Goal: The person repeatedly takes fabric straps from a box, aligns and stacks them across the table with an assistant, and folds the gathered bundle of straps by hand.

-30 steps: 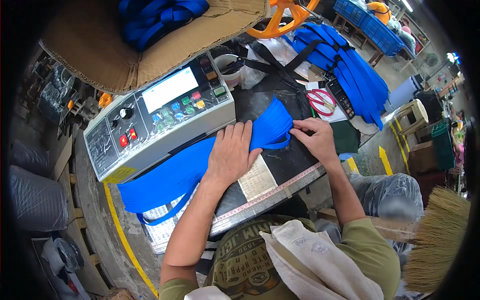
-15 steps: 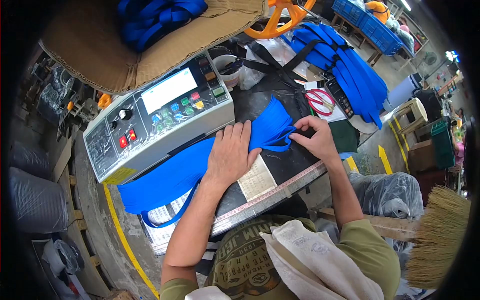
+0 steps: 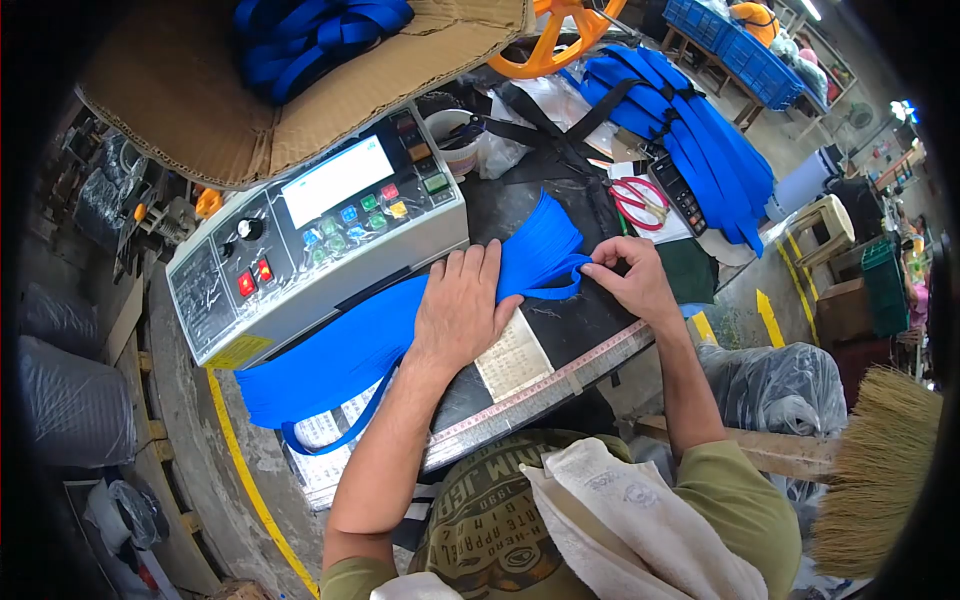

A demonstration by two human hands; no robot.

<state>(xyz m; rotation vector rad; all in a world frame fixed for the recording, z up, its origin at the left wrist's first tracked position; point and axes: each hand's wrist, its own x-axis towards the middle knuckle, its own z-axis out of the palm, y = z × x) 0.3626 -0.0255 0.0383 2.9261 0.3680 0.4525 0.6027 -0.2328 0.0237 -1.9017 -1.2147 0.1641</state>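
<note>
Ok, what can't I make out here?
- Head view: middle of the flat blue webbing strips, hidden under the bare left hand.
- Head view: how many strips the bare right hand pinches; its fingers cover them.
- Head view: any readout on the white rectangular screen, washed out.
- Head view: top of the brown cardboard box, cut off by the upper edge.

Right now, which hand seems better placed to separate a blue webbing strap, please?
Likely the right hand: its fingertips pinch one webbing strap, while the left hand lies across the strap stack.
</note>
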